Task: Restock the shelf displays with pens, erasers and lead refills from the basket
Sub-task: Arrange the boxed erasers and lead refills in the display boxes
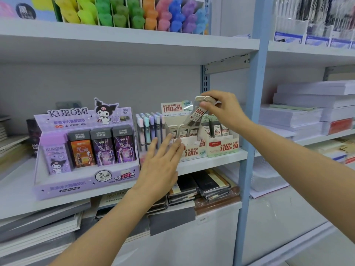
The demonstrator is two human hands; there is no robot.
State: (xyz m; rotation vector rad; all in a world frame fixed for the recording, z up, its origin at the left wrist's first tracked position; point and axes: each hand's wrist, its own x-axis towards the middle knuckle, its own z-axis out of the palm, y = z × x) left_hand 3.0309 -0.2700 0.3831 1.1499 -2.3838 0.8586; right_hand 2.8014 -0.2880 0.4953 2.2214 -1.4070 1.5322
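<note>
My right hand (221, 110) pinches a lead refill case (197, 113) above the 0.5 display box (192, 148) near the shelf's (211, 160) right end; left hand (161, 162) spread, empty, just before it. Box part-filled; basket not in view, so remaining stock unknown.

On the middle shelf (211, 161) a big display box (86, 150) stands at the left, a row of slim tubes (149, 129) just beside it, then a refill box (193, 149) and a second box (223, 146) at the right. The right hand (224, 110) holds a refill case (196, 115) above the refill box, with the left hand (161, 166) in front of it. Under the shelf lie what may be notebooks (209, 185).
</note>
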